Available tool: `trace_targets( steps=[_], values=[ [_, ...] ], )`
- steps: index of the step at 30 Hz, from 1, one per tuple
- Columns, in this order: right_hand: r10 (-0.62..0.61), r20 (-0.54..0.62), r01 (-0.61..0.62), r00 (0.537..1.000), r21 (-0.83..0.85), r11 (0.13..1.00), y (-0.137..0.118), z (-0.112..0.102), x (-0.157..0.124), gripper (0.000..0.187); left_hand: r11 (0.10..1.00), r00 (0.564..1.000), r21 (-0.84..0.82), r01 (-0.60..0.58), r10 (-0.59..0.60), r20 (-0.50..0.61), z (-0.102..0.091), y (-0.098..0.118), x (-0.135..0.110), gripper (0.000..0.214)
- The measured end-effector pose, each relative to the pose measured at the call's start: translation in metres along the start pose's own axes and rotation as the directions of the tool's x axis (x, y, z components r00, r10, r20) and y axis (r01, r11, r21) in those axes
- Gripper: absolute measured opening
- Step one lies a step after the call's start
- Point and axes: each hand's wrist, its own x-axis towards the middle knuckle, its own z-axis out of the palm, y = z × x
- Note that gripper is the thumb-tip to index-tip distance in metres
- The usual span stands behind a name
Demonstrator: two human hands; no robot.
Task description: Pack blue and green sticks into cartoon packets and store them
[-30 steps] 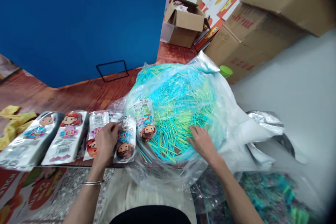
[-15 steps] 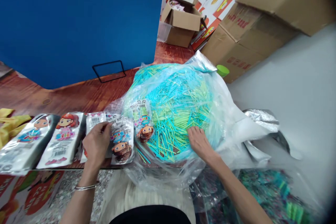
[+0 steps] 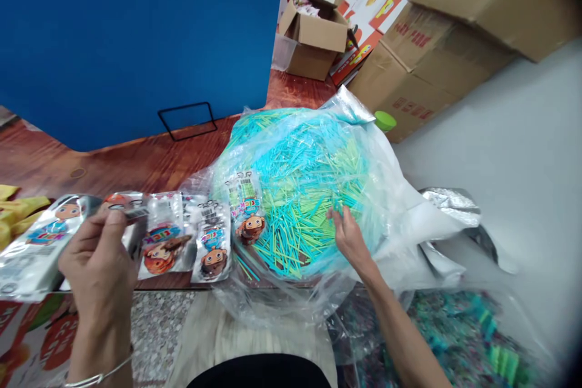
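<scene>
My left hand [image 3: 100, 254] is raised over the pouches at the left, thumb and fingers pinching the edge of a shiny printed pouch [image 3: 133, 213]. Below and to its right lie a pouch with a red-haired cartoon figure [image 3: 161, 248] and another with a brown-haired figure [image 3: 213, 251]. A similar pouch [image 3: 248, 212] rests on the left side of a big heap of thin blue and green sticks [image 3: 295, 194] in a clear plastic bag [image 3: 379, 194]. My right hand [image 3: 352, 239] is over the heap's right part, fingers closed around a few sticks, whose number is partly hidden.
A stack of pouches [image 3: 50, 236] and yellow pieces [image 3: 20, 212] lie at the left. Behind stand a blue panel [image 3: 136, 42] and a black wire frame [image 3: 188, 121]. Cardboard boxes [image 3: 422, 66] are piled at the right, near silver foil [image 3: 452, 206] and a green cup [image 3: 384, 121].
My left hand has moved left and up with a pouch, uncovering the red-haired pouch. My right hand has lifted slightly, its fingers going from spread on the sticks to a pinch.
</scene>
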Motion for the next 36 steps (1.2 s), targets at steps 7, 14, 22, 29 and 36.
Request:
trace_targets(
  steps=[7, 14, 22, 29, 36],
  values=[
    [0.138, 0.162, -0.208, 0.977, 0.575, 0.791, -0.035, 0.028, -0.032, 0.029, 0.958, 0.889, -0.215, 0.191, -0.076, 0.452, 0.018, 0.053, -0.033, 0.014],
    [0.231, 0.26, -0.33, 0.938, 0.462, 0.823, -0.013, 0.062, -0.08, 0.033, 0.972, 0.241, -0.228, 0.057, 0.208, 0.948, 0.098, 0.039, -0.098, 0.021],
    [0.091, 0.223, -0.183, 0.971, 0.437, 0.881, -0.003, 0.062, -0.092, 0.049, 0.943, 0.023, -0.321, -0.085, 0.324, 0.946, 0.118, 0.027, -0.128, 0.021],
    [0.141, 0.236, -0.231, 0.961, 0.411, 0.882, -0.021, 0.059, -0.084, 0.027, 0.972, 0.076, -0.235, -0.003, 0.235, 0.969, 0.116, 0.027, -0.108, 0.023],
    [0.2, 0.298, -0.323, 0.933, 0.451, 0.832, -0.026, 0.053, -0.083, 0.018, 0.864, 0.48, -0.103, 0.494, -0.171, 0.86, 0.119, 0.021, -0.1, 0.024]
  ],
)
